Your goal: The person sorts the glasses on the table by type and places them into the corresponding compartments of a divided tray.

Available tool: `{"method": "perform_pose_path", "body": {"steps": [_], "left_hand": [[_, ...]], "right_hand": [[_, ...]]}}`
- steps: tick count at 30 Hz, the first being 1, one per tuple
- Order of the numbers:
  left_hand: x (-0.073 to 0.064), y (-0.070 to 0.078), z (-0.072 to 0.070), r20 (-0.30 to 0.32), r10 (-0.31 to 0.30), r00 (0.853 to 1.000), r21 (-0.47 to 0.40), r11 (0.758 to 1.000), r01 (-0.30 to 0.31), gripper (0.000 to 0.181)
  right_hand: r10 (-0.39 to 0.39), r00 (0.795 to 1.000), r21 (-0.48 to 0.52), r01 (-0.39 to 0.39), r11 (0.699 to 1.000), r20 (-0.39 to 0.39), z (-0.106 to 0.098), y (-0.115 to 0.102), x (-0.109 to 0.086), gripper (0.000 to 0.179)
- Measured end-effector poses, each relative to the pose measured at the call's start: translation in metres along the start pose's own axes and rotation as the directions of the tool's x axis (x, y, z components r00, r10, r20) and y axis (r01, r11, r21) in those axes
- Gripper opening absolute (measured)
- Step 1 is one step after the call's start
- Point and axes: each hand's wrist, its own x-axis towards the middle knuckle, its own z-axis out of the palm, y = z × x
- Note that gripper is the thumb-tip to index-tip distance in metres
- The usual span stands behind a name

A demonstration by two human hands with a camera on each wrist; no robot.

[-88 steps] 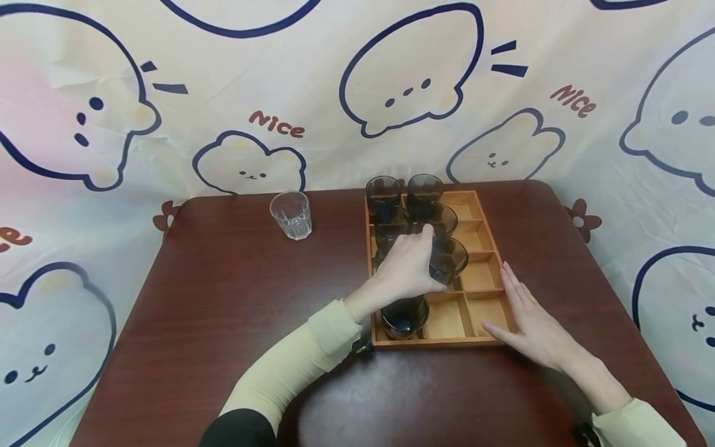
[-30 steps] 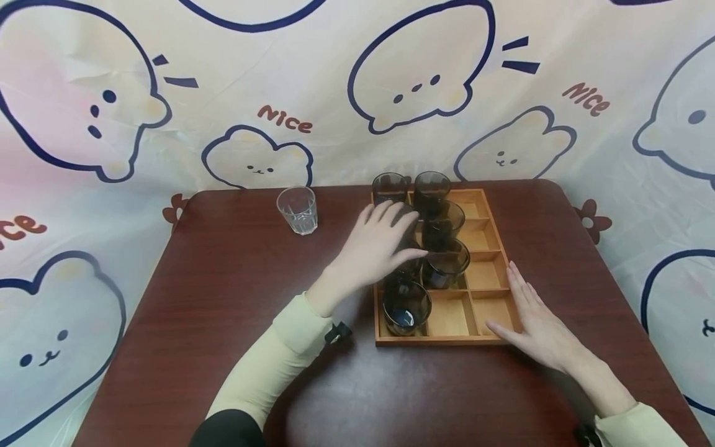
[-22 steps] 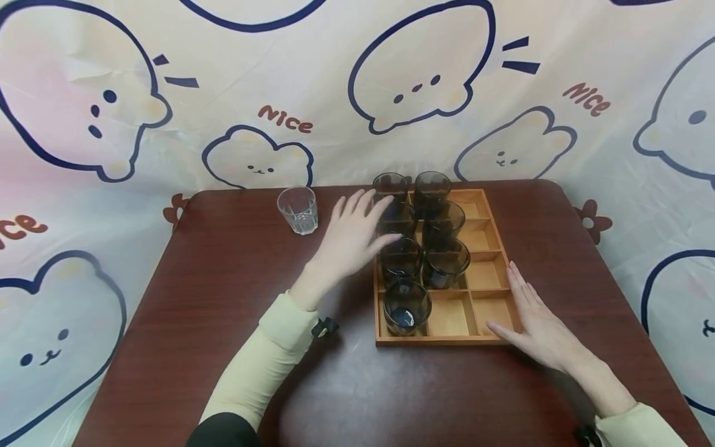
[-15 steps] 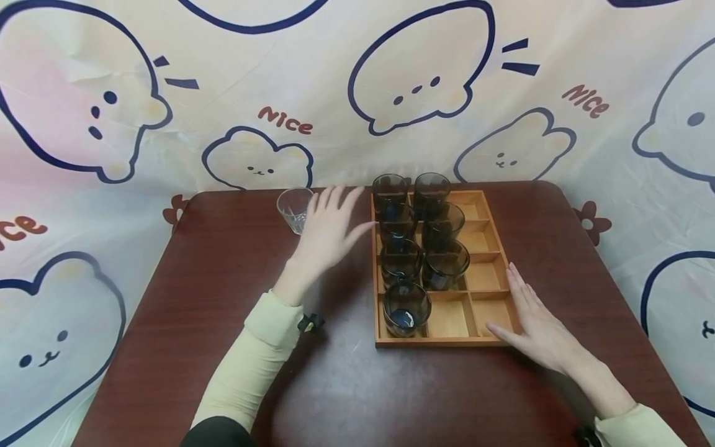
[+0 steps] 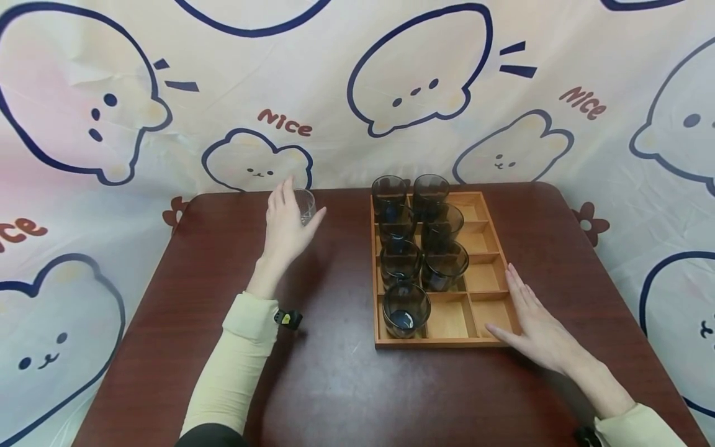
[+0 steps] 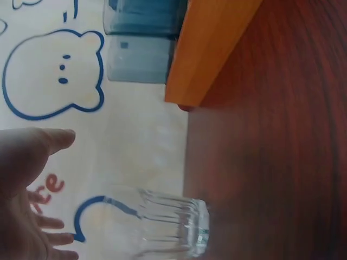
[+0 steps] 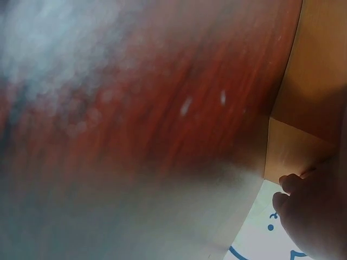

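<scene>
A clear drinking glass [image 5: 306,205] stands upright at the far left of the table, partly hidden behind my left hand [image 5: 286,226]. That hand has its fingers extended and its thumb spread; in the left wrist view the glass [image 6: 173,227] is apart from the fingers. My right hand [image 5: 536,326] rests with straight fingers along the right side of a divided wooden tray [image 5: 436,342]. Dark tinted glasses fill the tray's left column, among them the nearest glass [image 5: 406,310]. More dark glasses, such as the one at the front of the middle column [image 5: 445,266], stand beside them.
The tray's right column of compartments [image 5: 485,273] and the front middle compartment [image 5: 449,315] hold no glasses. A dark reddish-brown table [image 5: 346,385] lies beneath everything. A printed cloth [image 5: 329,74] hangs behind the table's far edge.
My left hand held a dark glass over the middle column, let go of it there, then moved left across the table to the clear glass. My right hand has stayed at the tray.
</scene>
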Motion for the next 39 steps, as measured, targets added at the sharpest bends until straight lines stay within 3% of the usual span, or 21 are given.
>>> {"method": "perform_pose_path", "body": {"steps": [5, 10, 13, 19, 22, 30, 39], "left_hand": [[0.001, -0.012, 0.008, -0.08, -0.113, 0.99, -0.083, 0.991, 0.106, 0.107], [0.003, -0.024, 0.017, -0.12, -0.226, 0.967, -0.212, 0.957, 0.198, 0.116], [0.005, -0.03, 0.023, -0.106, -0.297, 0.949, -0.314, 0.916, 0.252, 0.117], [0.009, -0.04, 0.032, -0.052, -0.424, 0.904, -0.474, 0.808, 0.351, 0.114], [0.01, -0.043, 0.036, -0.035, -0.44, 0.897, -0.509, 0.781, 0.363, 0.114], [0.012, -0.043, 0.05, -0.045, -0.448, 0.893, -0.56, 0.752, 0.349, 0.108], [0.01, -0.042, 0.058, -0.061, -0.478, 0.876, -0.623, 0.705, 0.341, 0.101]], "right_hand": [[0.026, 0.999, 0.004, -0.026, 1.0, 0.02, -0.001, -0.001, 0.0, 0.12], [0.044, 0.998, 0.004, -0.044, 0.999, 0.035, -0.002, -0.002, 0.001, 0.12], [0.037, 0.999, 0.001, -0.037, 0.999, 0.023, -0.001, -0.001, 0.0, 0.12], [0.023, 1.0, 0.002, -0.023, 1.0, 0.013, 0.0, -0.001, 0.0, 0.12], [0.021, 1.0, 0.005, -0.022, 1.0, 0.013, 0.0, 0.0, 0.0, 0.12], [0.024, 1.0, 0.009, -0.024, 1.0, 0.017, 0.0, 0.0, 0.0, 0.119], [0.033, 0.999, 0.007, -0.033, 0.999, 0.025, -0.001, 0.001, 0.001, 0.12]]}}
